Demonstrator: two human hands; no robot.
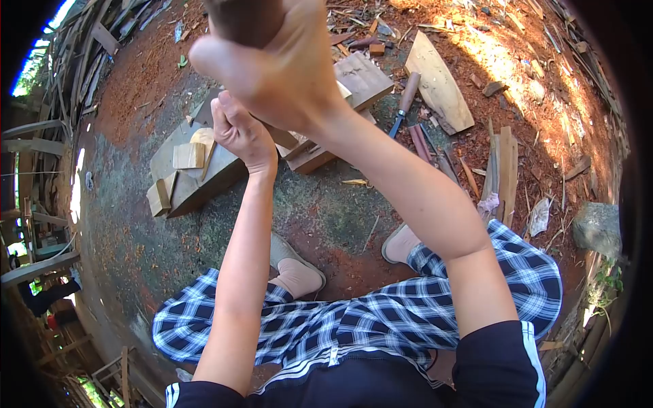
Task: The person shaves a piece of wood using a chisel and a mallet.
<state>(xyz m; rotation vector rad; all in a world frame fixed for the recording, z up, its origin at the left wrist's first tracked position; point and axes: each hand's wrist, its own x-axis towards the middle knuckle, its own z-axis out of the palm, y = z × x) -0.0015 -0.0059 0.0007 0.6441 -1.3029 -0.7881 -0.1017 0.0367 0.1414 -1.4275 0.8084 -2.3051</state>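
Observation:
Raised close to the camera at the top, my right hand [286,75] is wrapped round a dark wooden mallet or handle [246,20], partly cut off by the frame's edge. Below and left of it, my left hand [245,136] is closed, its fingers curled over the work; what it grips is hidden. Under the hands lies a long wooden beam [218,178], set at a slant on the ground. On its left part rest a small pale wood block [188,156] and a thin strip. Another block [160,197] sits at its lower left end.
Right of the beam lie a wooden-handled chisel [409,94], more tools and a flat pale board [439,85]. Wood sticks [507,170] and a grey stone block [598,231] are farther right. Wood chips cover the ground. My feet stand near the beam.

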